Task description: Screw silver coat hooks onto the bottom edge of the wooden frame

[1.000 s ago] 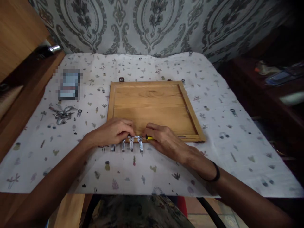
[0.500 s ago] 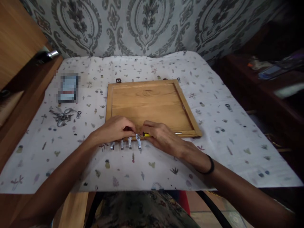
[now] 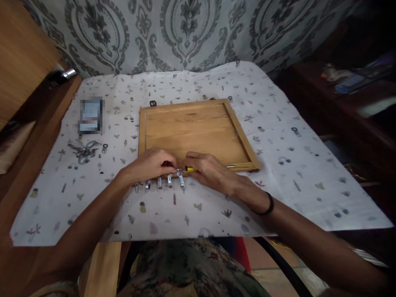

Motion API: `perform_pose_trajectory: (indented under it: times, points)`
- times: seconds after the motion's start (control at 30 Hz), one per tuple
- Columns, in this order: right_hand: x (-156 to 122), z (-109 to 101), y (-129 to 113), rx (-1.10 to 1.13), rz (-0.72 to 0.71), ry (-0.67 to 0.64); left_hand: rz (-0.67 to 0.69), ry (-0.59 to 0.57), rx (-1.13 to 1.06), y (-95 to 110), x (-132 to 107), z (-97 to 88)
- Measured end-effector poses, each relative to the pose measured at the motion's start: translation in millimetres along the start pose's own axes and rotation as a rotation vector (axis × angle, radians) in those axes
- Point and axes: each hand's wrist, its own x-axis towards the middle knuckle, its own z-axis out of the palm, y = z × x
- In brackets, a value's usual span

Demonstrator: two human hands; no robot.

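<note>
A shallow wooden frame panel (image 3: 193, 132) lies flat on a patterned white cloth (image 3: 278, 181). At its near edge sits a metal hook rack (image 3: 165, 180) with several silver hooks pointing toward me. My left hand (image 3: 151, 165) is closed in a pinch on the rack's top. My right hand (image 3: 210, 171) is curled around a small screwdriver with a yellow and black handle (image 3: 191, 168); its tip points left at the rack, close to my left fingertips.
A heap of loose metal hooks and rings (image 3: 83, 150) lies on the cloth to the left, with a small blurred card (image 3: 90, 116) behind it. Wooden furniture (image 3: 21, 62) stands at the left. A dark shelf with clutter (image 3: 349, 82) is at the right.
Both hands stay at the frame's near edge on the rack and screwdriver. The camera view has shifted slightly, so everything sits a little higher in the picture.
</note>
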Motion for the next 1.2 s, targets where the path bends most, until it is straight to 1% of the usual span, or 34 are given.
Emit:
perform_pose_trajectory:
  times: [0.23, 0.43, 0.67, 0.83, 0.93, 1.03, 1.13, 1.2]
  points:
    - [1.4, -4.4, -7.0, -0.003, 0.044, -0.03, 0.04, 0.014, 0.147, 3.5, -0.9, 2.3]
    - [2.4, -8.7, -11.1, 0.011, 0.056, -0.028, 0.051, 0.022, 0.129, 1.6, -2.2, 1.7]
    - [3.8, -5.2, -8.9, 0.027, 0.067, -0.005, 0.084, 0.058, 0.12, -2.5, -2.3, 5.3]
    - [-0.2, -4.5, -5.5, 0.061, 0.066, 0.02, 0.093, 0.061, 0.124, -2.7, -2.2, 6.5]
    - [-7.3, -4.4, -3.7, 0.045, 0.088, 0.113, 0.089, 0.051, 0.123, -2.4, -2.5, 6.5]
    - [-16.5, -9.6, -9.1, 0.095, 0.087, 0.299, 0.106, 0.057, 0.112, -3.3, -3.1, 6.6]
    - [-23.4, -21.4, -23.7, 0.256, 0.067, 0.505, 0.126, 0.059, 0.098, -5.4, -3.4, 7.1]
    - [-24.5, -29.6, -35.1, 0.43, 0.075, 0.651, 0.137, 0.055, 0.08, -6.8, -3.3, 7.4]
